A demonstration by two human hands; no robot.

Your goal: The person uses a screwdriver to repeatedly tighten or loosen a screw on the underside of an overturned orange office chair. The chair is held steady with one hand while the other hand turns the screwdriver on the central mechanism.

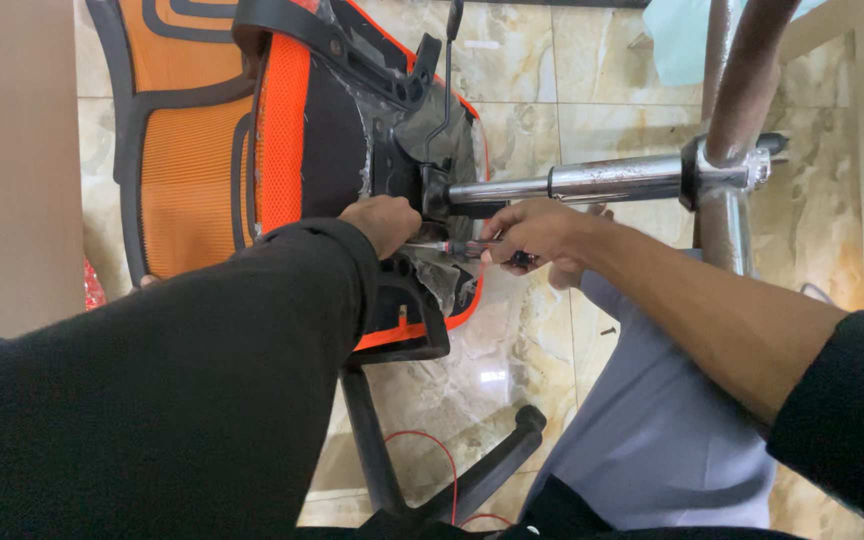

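Note:
An orange and black office chair (282, 130) lies on its side on the floor, its underside turned toward me. A chrome gas-lift column (592, 180) sticks out from the seat mechanism toward the chrome base legs (737, 90). My right hand (537, 235) grips a screwdriver (467, 247) whose tip points left at the seat's underside. My left hand (384, 220) rests closed against the black seat plate beside the screwdriver tip; what it pinches is hidden.
Glossy beige marble floor tiles (552, 70) lie under the chair. A black armrest frame (402, 330) and a black leg with a caster (522, 425) lie below, with a red wire (432, 450). A wooden panel (12, 160) stands at left. My grey trouser leg (652, 420) fills the lower right.

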